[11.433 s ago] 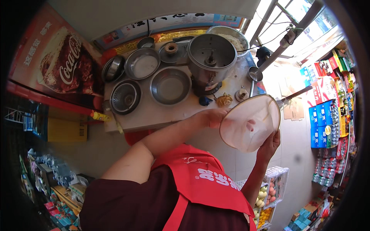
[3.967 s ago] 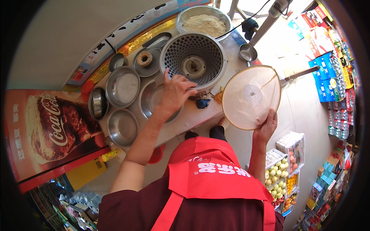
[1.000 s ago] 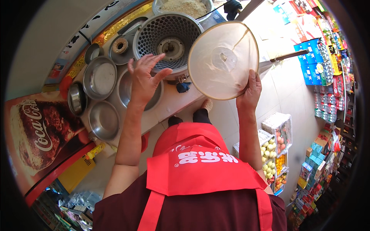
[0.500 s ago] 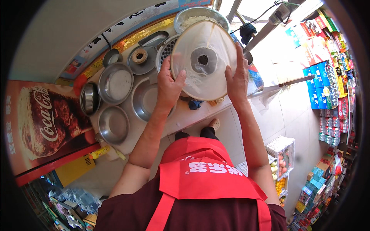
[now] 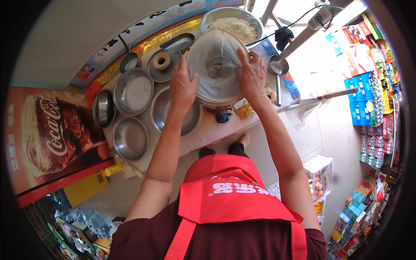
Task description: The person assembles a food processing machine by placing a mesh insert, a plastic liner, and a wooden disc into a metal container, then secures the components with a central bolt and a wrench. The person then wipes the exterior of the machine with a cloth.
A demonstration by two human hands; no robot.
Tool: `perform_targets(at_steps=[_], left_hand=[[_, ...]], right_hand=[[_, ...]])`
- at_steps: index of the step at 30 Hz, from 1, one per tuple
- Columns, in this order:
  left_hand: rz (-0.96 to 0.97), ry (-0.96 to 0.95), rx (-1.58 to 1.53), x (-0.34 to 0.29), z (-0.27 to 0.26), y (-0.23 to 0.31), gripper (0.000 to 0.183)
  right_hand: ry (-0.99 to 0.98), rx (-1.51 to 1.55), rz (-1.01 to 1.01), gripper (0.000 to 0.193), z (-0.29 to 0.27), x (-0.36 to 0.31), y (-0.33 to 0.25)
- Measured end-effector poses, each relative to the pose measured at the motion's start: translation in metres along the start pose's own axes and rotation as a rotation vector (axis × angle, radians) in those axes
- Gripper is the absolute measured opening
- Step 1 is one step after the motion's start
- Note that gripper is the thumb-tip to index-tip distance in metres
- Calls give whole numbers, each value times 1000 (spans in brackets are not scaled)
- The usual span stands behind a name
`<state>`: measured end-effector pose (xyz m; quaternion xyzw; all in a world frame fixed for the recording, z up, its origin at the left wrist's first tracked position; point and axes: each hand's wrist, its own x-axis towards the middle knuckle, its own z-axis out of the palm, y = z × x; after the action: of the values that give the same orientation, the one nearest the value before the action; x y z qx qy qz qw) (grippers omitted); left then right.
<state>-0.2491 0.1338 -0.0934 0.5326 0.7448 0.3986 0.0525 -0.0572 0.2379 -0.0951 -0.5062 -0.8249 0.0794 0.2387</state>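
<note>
Between my two hands is a round, translucent cover (image 5: 216, 89) with a thin rim and a grey round part at its middle. My left hand (image 5: 183, 86) grips its left edge, fingers pointing away from me. My right hand (image 5: 252, 78) is closed on the right edge, its fingers bent over the rim. The cover now rests low over something round on the table; what lies beneath is mostly hidden, though a small fitting shows dimly through the centre. Close beside my left forearm sits a wide metal pan (image 5: 190, 123).
More metal pans (image 5: 133, 92) stand to the left, with a small pot (image 5: 129, 63) and a brown ring-shaped roll (image 5: 161, 61) behind. A mesh basin (image 5: 206, 27) of whitish powder is at the back. A ladle (image 5: 278, 65) lies right. Fruit crates (image 5: 320, 182) stand on the floor.
The cover has gone from being held up and tilted toward me to lying lower and flatter over the table. Both hands moved down with it, uncovering the ladle and the powder basin.
</note>
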Motion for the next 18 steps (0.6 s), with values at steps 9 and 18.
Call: perform_targets(at_steps=[9,18], left_hand=[[51,-34,223,-15,-5,6,59],[45,-21,245,-12,-3,7,55]], right_hand=[[-54,-34,-164,67,17,-12,11],[-88,-18,-216,67,17,-6,14]])
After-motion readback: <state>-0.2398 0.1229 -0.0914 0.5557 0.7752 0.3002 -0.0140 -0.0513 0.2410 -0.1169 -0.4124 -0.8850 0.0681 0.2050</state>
